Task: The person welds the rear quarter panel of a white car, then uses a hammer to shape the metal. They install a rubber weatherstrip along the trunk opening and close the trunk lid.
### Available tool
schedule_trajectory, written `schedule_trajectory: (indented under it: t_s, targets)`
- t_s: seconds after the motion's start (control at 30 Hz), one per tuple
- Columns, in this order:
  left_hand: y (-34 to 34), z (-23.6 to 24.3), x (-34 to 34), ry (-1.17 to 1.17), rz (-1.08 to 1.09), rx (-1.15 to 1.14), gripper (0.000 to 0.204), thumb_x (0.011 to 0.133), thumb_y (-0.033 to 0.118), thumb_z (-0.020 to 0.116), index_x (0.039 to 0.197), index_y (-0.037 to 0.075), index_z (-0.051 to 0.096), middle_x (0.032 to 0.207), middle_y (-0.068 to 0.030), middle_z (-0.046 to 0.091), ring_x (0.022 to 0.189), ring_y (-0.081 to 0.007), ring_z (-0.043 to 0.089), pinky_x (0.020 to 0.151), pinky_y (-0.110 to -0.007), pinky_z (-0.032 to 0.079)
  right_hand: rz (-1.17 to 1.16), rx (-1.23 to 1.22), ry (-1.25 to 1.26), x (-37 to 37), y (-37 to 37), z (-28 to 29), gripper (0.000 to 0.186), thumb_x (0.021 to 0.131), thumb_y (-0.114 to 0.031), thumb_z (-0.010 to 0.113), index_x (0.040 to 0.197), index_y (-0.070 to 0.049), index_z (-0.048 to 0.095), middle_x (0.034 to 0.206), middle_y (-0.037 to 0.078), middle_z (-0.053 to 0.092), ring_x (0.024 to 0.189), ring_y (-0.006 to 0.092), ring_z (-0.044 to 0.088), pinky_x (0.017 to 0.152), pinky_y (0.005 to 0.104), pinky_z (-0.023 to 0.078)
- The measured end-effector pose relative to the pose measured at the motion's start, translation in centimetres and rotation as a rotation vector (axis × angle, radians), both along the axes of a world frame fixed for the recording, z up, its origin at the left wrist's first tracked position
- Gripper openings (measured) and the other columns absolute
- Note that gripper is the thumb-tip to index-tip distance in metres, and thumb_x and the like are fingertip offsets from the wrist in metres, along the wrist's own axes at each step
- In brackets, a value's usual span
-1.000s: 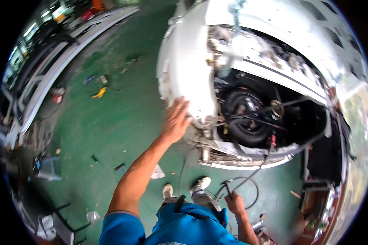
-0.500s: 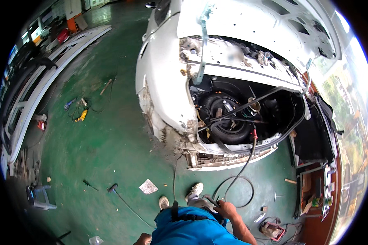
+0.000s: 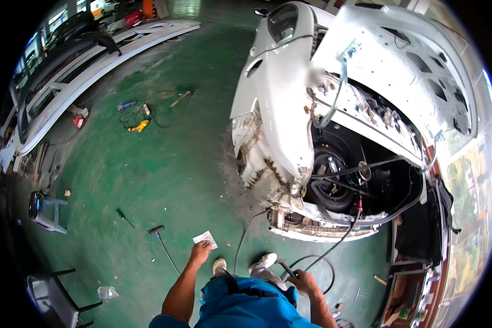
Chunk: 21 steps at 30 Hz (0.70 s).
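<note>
Gripping a hammer (image 3: pixel 287 270) behind the car (image 3: pixel 281 109), the right hand (image 3: pixel 305 282) has its fingers closed; the left hand (image 3: pixel 200 253) — fingers curled, hold unclear — overlaps paper (image 3: pixel 206 237) left of the car's rear edge, floor (image 3: pixel 175 147) stretching alongside.

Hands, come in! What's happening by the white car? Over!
Left hand overlaps pale sheet in view, hold unclear. Right hand gripping hammer-like tool. White car, lid up. Dark hose looped on floor near right shoe.
</note>
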State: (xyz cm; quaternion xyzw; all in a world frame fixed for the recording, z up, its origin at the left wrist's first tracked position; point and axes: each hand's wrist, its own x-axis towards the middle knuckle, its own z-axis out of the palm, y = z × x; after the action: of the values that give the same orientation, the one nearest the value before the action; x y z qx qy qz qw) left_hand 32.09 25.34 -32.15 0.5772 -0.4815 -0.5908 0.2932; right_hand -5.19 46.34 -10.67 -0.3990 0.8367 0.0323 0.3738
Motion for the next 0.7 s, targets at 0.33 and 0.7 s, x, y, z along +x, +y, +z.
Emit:
schedule_trajectory:
  t_s: [0.33, 0.7]
  targets:
    - [11.2, -14.5, 14.5, -0.947, -0.918, 0.105, 0.039, 0.101, 0.039, 0.048, 0.111, 0.014, 0.076, 0.123, -0.0146, 0.072, 0.117, -0.0394, 0.065, 0.096, -0.052, 0.054, -0.580, 0.161, -0.212, -2.3, 13.8, -11.5, 0.033, 0.088, -0.026, 0.078, 0.077, 0.004, 0.069, 0.063, 0.008, 0.063, 0.046, 0.0194, 0.057, 0.042, 0.0356, 0.044]
    - [12.3, -12.1, 11.4, -0.802, -0.918, -0.122, 0.035, 0.099, 0.034, 0.050, 0.108, 0.012, 0.075, 0.115, -0.0169, 0.073, 0.106, -0.0406, 0.068, 0.093, -0.052, 0.055, -0.893, 0.254, -0.276, -4.3, 23.5, -13.7, 0.022, 0.081, -0.006, 0.076, 0.063, 0.001, 0.065, 0.060, 0.011, 0.061, 0.049, 0.0211, 0.059, 0.043, 0.0362, 0.044]
